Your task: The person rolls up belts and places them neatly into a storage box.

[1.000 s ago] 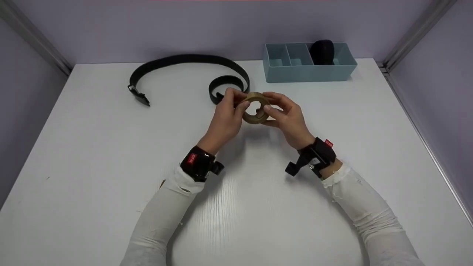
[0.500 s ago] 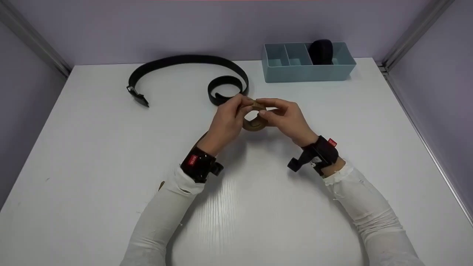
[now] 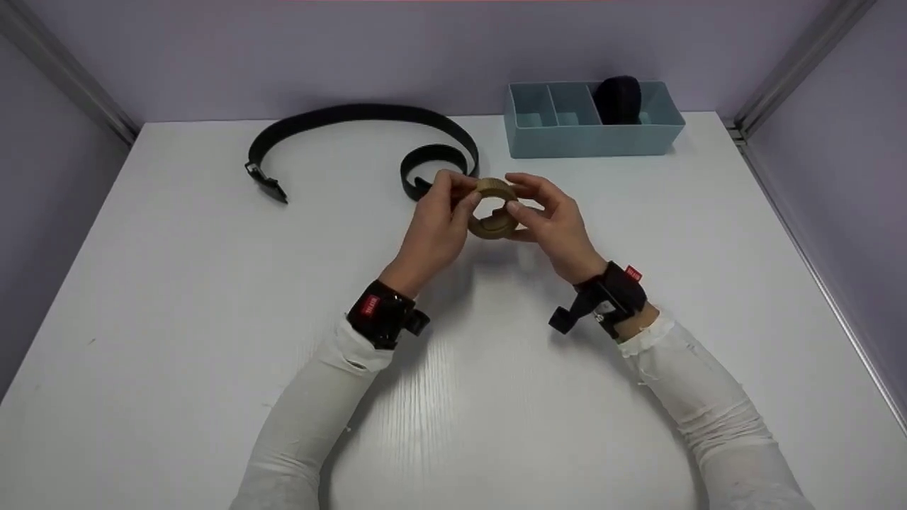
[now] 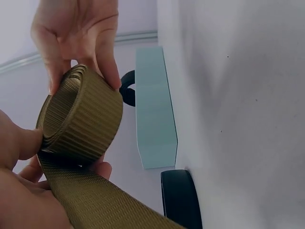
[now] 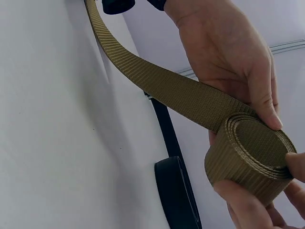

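Observation:
A khaki webbing belt (image 3: 494,185) is wound into a ring-shaped roll and held up above the white table. My left hand (image 3: 434,223) pinches the roll's left side, thumb on the near rim. In the left wrist view the belt's loose length (image 4: 95,195) runs out from the roll past the left palm. On the opposite side my right hand (image 3: 560,227) pinches the roll (image 5: 233,157) between thumb and fingers. The right wrist view shows the thumb at the inner rim and a finger against the outer face. The left arm hides much of the trailing strap in the head view.
Behind the hands a black belt (image 3: 361,112) lies on the table (image 3: 212,304), one end loosely coiled and its buckle (image 3: 266,184) at the left. A blue divided box (image 3: 595,142) stands at the back right, with a rolled black item (image 3: 618,100) in its right part.
Both hands lowered the roll slightly toward me, then lifted it back up. The roll has turned between the fingers, and its inner end sits differently. The black belt and box stay put.

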### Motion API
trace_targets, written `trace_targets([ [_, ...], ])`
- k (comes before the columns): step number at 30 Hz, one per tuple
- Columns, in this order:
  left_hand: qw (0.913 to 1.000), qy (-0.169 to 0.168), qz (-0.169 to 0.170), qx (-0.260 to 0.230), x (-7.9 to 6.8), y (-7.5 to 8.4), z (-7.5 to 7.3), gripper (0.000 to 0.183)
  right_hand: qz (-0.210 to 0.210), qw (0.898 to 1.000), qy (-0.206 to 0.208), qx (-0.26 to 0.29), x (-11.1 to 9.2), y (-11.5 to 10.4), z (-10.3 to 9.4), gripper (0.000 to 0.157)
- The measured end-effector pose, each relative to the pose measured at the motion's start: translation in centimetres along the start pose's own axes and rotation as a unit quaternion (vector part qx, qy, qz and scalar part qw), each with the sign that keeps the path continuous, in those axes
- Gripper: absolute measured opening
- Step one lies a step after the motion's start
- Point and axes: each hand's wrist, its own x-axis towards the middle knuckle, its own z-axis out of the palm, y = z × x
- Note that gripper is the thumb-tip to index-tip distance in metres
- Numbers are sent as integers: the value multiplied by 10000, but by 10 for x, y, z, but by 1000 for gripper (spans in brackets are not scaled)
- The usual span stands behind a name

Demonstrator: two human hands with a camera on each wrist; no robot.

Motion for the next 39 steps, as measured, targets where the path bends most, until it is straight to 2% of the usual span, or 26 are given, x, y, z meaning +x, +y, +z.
trace_targets([
  [7, 9999, 43, 164, -13, 0, -1, 0, 22, 96, 9998, -150, -55, 0, -3, -1, 44],
  [12, 9993, 105, 361, -16, -1, -2, -2, 22, -105, 9988, -367, -304, 0, -6, -4, 43],
  [18, 9984, -99, 552, 17, -3, -3, -1, 20, -207, 9969, -607, -461, 1, -7, -6, 42],
  [24, 9979, -175, 616, 31, -4, -5, -1, 21, -411, 9961, -542, -567, 0, -8, -5, 40],
  [28, 9982, -204, 560, -40, -3, -3, -1, 24, -466, 9973, -372, -438, 0, -6, -3, 41],
  [34, 9991, -200, 238, -296, -2, -1, 0, 28, -306, 9995, -70, 36, 0, -2, -3, 45],
  [39, 9994, -195, 195, -199, -2, -2, 0, 28, -103, 9999, -92, 92, 1, -2, -4, 46],
])
